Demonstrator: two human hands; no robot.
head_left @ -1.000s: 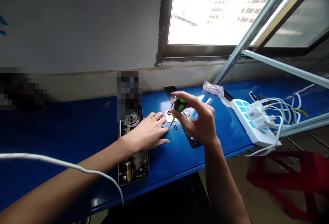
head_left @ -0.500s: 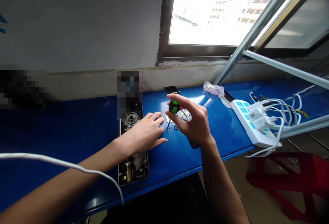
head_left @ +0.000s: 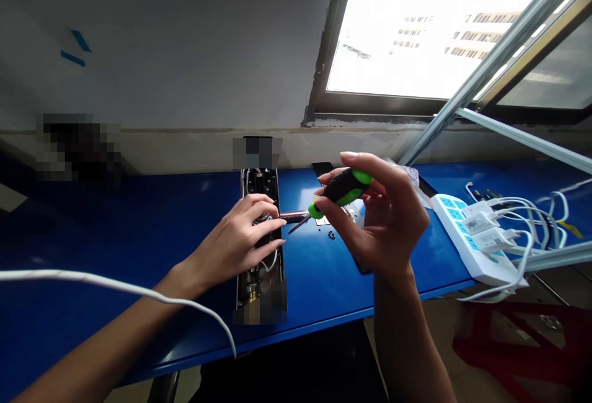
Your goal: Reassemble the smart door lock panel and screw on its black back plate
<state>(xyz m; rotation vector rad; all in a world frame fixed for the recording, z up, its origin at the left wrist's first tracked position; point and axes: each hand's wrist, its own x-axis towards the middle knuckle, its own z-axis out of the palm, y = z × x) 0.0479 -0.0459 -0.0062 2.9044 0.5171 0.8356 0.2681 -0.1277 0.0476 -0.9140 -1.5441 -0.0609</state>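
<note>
A green and black screwdriver (head_left: 345, 192) is held in my right hand (head_left: 388, 218), between thumb and fingers, its shaft slanting down to the left above the blue table. My left hand (head_left: 247, 230) rests over the middle of a long black device housing (head_left: 281, 267) with wires and brass-coloured parts inside; its fingers are spread and partly curled. The hand hides the housing's centre. Small dark screws (head_left: 331, 235) lie on the table under the screwdriver. A pale plate (head_left: 321, 221) and a dark panel sit partly behind my right hand.
A white power strip (head_left: 478, 249) with plugs and cables stands at the right on the blue table (head_left: 185, 205). Metal bars (head_left: 485, 51) cross near the window. A white cable (head_left: 139, 289) passes over my left forearm. A red stool (head_left: 522, 341) is below right.
The view has shifted. My right hand has lifted and tilted the screwdriver away from the small screws. My left hand has drawn back over the housing, where wires now show.
</note>
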